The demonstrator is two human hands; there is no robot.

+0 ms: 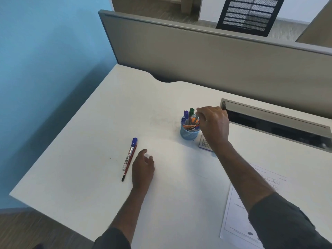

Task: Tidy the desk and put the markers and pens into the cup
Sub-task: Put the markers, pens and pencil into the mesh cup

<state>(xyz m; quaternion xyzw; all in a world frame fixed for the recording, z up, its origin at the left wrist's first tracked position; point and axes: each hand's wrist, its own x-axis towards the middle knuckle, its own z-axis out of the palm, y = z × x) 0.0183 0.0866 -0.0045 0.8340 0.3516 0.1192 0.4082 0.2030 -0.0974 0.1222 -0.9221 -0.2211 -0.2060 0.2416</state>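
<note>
The right hand pinches a pen over the cup; the left hand lies relaxed. The marker looks light and rigid, best gripped mid-barrel.

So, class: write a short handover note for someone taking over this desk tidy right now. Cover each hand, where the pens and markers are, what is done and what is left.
Right hand: over the cup, fingers pinching a pen that is going in.
Left hand: open, holding nothing, beside the loose items.
Done: several markers and pens already stand in the cup.
Left: a blue-capped marker and a red pencil lie side by side on the desk. Release the pen, then put both in the cup. A printed sheet and a small card also remain on the desk.
</note>
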